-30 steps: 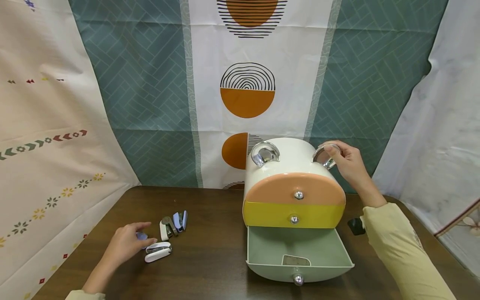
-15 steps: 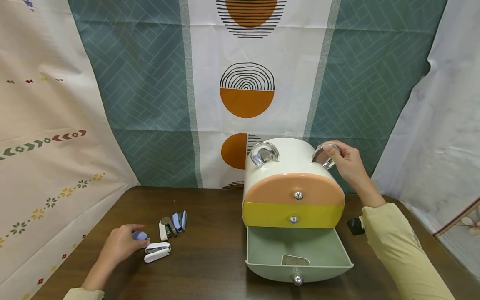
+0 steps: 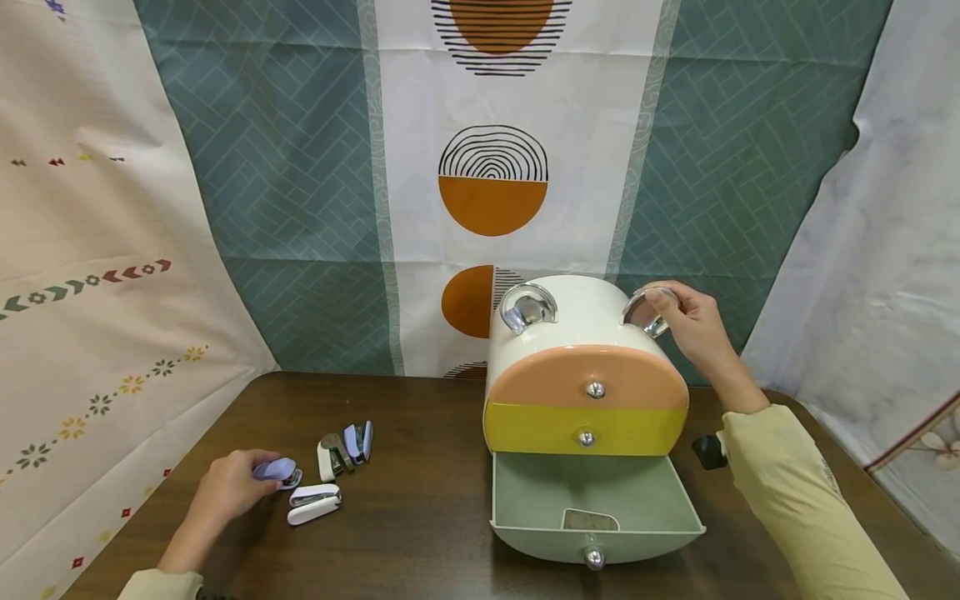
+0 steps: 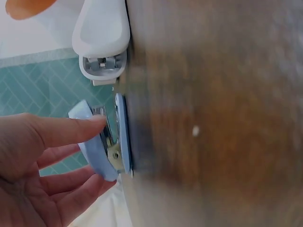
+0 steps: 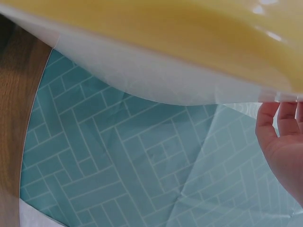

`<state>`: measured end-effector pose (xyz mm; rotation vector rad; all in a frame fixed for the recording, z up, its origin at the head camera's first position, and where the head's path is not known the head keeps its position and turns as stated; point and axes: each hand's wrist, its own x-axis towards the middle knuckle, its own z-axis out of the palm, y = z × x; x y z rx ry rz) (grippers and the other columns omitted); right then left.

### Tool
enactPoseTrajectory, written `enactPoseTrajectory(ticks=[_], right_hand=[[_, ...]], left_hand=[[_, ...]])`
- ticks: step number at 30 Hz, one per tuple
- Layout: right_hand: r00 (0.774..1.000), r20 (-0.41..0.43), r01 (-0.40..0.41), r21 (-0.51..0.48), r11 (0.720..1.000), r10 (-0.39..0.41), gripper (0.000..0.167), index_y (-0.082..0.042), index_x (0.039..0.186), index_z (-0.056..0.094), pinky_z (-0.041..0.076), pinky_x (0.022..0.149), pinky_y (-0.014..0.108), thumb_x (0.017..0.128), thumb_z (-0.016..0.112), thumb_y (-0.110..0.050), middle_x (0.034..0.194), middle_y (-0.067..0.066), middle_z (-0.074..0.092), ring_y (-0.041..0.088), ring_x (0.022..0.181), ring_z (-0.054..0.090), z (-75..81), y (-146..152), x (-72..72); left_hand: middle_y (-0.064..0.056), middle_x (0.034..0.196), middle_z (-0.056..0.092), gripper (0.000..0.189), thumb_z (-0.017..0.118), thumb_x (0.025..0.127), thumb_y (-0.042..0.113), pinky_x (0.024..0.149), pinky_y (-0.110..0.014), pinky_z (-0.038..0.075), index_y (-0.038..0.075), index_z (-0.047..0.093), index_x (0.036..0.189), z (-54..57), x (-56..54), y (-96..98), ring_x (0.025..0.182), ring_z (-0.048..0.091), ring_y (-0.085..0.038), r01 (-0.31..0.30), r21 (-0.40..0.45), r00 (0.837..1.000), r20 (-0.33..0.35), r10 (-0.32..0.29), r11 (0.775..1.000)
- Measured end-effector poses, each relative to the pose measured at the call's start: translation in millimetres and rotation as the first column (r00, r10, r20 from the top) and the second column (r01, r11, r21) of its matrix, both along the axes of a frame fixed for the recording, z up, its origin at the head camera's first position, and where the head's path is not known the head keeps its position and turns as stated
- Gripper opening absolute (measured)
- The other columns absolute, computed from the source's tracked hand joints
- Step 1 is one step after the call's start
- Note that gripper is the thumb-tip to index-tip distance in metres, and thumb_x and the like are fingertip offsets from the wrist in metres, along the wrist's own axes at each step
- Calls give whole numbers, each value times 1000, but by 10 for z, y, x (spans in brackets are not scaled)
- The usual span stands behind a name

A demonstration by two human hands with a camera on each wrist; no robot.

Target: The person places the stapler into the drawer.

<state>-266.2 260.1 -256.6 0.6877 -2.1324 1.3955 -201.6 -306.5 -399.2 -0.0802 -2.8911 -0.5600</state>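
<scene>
At the table's left, my left hand [image 3: 230, 487] pinches a blue stapler [image 3: 276, 471] between thumb and fingers. In the left wrist view the thumb lies on the upper arm of that stapler [image 4: 97, 146], its base down along the tabletop. My right hand [image 3: 692, 321] grips the right silver ear-shaped piece [image 3: 645, 310] on top of a rounded white drawer box [image 3: 581, 308]. In the right wrist view the fingers of this hand [image 5: 284, 142] curl behind the box's edge. The green bottom drawer [image 3: 600, 542] is pulled out; the orange and yellow ones are closed.
A white stapler [image 3: 315, 504], a white and grey-brown stapler [image 3: 334, 456] and another blue stapler [image 3: 358, 442] lie near my left hand on the brown table [image 3: 420, 467]. A small black object [image 3: 708, 452] sits right of the box. Patterned cloths [image 3: 300, 208] hang behind.
My left hand has drawn slightly left and taken the blue stapler in its fingers, which now shows more clearly. The right hand stays on the silver ear.
</scene>
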Motion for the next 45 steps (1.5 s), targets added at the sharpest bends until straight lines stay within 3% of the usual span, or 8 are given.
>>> enactPoseTrajectory(ticks=[6, 12, 20, 25, 30, 35, 38, 45], right_hand=[[1000, -9, -5, -2, 1000, 5, 22, 1, 103, 61, 45, 71, 19, 95, 46, -13, 78, -12, 64, 7, 76, 58, 10, -7, 17], [1000, -8, -7, -2, 1000, 7, 24, 2, 103, 61, 46, 71, 19, 95, 45, -15, 78, -11, 65, 9, 75, 59, 11, -15, 19], [1000, -3, 6, 5, 1000, -6, 23, 0, 102, 61, 45, 71, 20, 95, 46, -16, 77, -11, 64, 8, 76, 58, 14, -15, 16], [1000, 2, 11, -1, 1000, -11, 24, 1, 103, 61, 45, 72, 19, 95, 46, -15, 77, -11, 64, 7, 77, 58, 13, -24, 14], [999, 17, 45, 10, 999, -45, 23, -3, 104, 62, 44, 72, 17, 95, 47, -18, 80, -15, 64, 5, 82, 57, 16, -10, 20], [999, 9, 39, 10, 999, -39, 21, -5, 103, 63, 45, 69, 18, 95, 47, -17, 81, -15, 63, 5, 81, 57, 12, -6, 20], [1000, -3, -10, -4, 1000, 10, 22, 0, 102, 61, 46, 68, 20, 95, 46, -14, 77, -10, 65, 9, 75, 59, 14, -13, 13], [1000, -15, -17, -1, 1000, 17, 23, 2, 102, 61, 46, 69, 19, 95, 46, -14, 78, -9, 65, 9, 75, 59, 16, -23, 9]], left_hand=[[-11, 77, 66, 24, 77, 64, 11, 56, -43, 42, 3, 68, 85, 5, 7, -27, 69, 60, -28, 23, -17, 999, -37, -24, 1000], [-9, 76, 65, 23, 77, 65, 12, 56, -43, 42, 4, 67, 84, 42, 26, -20, 69, 60, -26, 36, -26, 998, -57, -37, 999], [-8, 75, 65, 26, 78, 66, 16, 52, -41, 41, 6, 68, 88, 215, 97, 86, 64, 58, -23, 53, -26, 987, -152, -56, 998], [-6, 74, 65, 28, 79, 66, 16, 51, -35, 38, 9, 69, 91, 341, 139, 226, 61, 54, -17, 69, -14, 975, -212, -70, 998], [-7, 78, 68, 28, 79, 67, 15, 56, -34, 43, 9, 69, 93, 438, 165, 402, 66, 60, -18, 95, 45, 971, -224, -82, 995], [-7, 82, 69, 27, 78, 68, 13, 58, -26, 48, 6, 69, 93, 490, 192, 609, 69, 65, -17, 180, 121, 952, -272, -142, 976], [-6, 84, 69, 27, 78, 68, 11, 58, -23, 49, 6, 69, 93, 504, 210, 737, 69, 65, -14, 226, 149, 939, -296, -175, 963], [-1, 83, 69, 29, 79, 67, 9, 61, -27, 51, 7, 69, 94, 526, 259, 1047, 69, 63, -9, 315, 177, 909, -338, -243, 933]])
